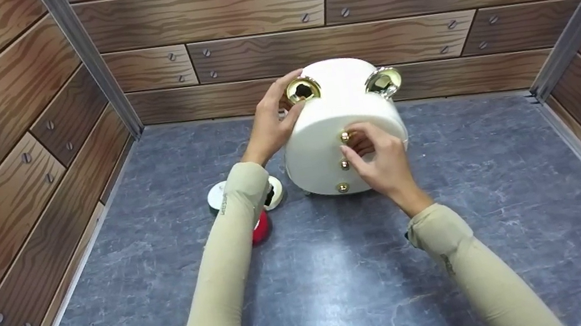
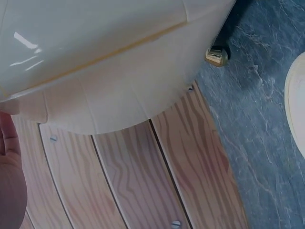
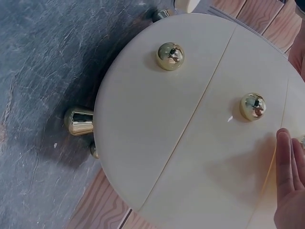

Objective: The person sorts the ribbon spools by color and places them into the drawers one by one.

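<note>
Gripping box by ear with left hand, pinching knob with right hand; likely stiff, slick, best held there.

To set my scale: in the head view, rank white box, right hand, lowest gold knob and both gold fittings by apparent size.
White box
Right hand
Left gold fitting and right gold fitting: look alike, unranked
Lowest gold knob
</note>
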`<state>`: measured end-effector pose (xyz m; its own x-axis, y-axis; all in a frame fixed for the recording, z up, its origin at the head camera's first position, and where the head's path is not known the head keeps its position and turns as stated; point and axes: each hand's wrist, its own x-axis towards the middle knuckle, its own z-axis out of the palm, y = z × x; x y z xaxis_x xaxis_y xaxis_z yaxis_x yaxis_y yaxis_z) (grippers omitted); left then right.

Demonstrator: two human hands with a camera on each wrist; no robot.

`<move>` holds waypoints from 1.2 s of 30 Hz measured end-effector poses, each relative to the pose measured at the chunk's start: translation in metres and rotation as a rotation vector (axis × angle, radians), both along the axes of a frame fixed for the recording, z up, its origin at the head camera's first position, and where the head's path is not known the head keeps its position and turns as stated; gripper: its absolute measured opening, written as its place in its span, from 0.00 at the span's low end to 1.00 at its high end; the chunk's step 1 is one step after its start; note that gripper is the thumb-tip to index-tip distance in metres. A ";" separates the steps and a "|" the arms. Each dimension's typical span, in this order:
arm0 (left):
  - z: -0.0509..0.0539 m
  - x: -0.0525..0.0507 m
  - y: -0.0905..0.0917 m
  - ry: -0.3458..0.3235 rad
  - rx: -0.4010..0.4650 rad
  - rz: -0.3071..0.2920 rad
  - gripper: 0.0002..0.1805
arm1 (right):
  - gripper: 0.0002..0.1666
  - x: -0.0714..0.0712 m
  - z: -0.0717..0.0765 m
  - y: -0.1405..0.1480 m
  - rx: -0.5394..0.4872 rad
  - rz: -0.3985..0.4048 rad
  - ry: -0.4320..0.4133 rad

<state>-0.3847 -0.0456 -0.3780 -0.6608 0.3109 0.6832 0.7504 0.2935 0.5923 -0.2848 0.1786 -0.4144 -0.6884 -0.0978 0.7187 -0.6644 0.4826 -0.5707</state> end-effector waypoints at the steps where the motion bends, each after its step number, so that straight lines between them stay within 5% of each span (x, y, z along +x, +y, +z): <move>1: 0.000 0.000 0.000 0.002 0.002 0.001 0.29 | 0.15 0.000 0.000 -0.001 -0.007 0.003 0.000; 36: -0.002 0.001 0.005 0.033 0.023 0.035 0.28 | 0.11 -0.007 -0.004 -0.008 -0.095 -0.039 0.075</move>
<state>-0.3838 -0.0409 -0.3796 -0.6476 0.2720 0.7117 0.7594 0.3063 0.5740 -0.2922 0.1707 -0.4189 -0.6341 -0.0010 0.7733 -0.6891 0.4545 -0.5645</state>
